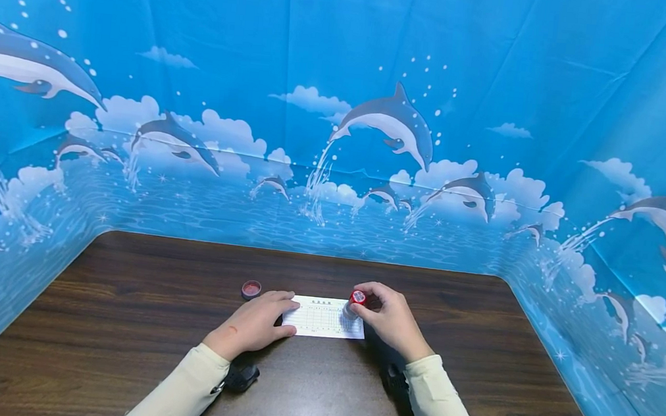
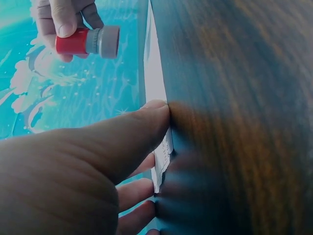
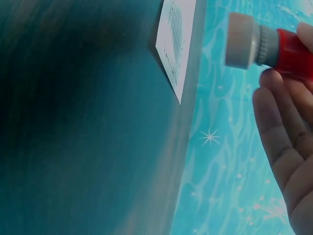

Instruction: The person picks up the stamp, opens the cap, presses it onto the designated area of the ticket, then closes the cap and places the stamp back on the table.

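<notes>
A white printed form with a grid lies on the dark wooden table. My left hand rests on its left end, thumb and fingertips pressing the paper. In my right hand is a round stamp with a red handle and a grey, pale lower end, pinched by the red part. The wrist views show the stamp held in the air above the form, its pale end facing down and apart from the paper. Whether that end is a cap cannot be told.
A small round ink pad with a reddish inside sits just beyond my left hand. The table meets a blue dolphin-print curtain at its back and sides.
</notes>
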`<state>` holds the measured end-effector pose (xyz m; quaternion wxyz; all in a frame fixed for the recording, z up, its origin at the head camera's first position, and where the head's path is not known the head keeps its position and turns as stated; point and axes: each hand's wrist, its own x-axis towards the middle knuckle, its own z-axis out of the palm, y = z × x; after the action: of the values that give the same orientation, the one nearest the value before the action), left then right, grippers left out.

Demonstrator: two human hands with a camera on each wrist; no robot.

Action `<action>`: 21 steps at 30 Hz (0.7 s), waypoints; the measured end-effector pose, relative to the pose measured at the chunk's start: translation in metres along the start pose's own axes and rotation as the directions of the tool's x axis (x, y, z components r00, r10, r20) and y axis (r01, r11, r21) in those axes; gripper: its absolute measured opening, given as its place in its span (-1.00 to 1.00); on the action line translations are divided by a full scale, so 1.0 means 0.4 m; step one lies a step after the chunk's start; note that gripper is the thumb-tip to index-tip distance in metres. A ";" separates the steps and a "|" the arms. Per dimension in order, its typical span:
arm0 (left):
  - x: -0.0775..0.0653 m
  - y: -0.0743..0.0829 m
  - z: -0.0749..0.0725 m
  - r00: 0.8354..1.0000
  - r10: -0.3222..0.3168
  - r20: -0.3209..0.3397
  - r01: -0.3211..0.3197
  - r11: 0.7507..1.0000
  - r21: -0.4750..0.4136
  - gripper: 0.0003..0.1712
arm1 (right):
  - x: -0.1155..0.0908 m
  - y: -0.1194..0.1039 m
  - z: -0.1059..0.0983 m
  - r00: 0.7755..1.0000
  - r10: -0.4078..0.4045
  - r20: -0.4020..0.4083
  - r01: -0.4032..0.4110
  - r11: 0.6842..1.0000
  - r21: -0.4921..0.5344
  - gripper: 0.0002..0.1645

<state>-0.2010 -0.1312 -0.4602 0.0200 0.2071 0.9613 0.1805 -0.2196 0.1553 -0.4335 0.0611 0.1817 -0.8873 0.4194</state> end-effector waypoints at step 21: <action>0.001 0.002 -0.008 1.000 -0.005 0.014 0.005 1.000 -0.004 -0.37 | -0.001 -0.005 0.006 0.992 -0.005 0.125 0.009 0.999 -0.033 -0.71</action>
<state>-0.2013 -0.1315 -0.4571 0.0274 0.2059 0.9614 0.1808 -0.2182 0.1525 -0.4340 0.0099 0.2095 -0.8956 0.3922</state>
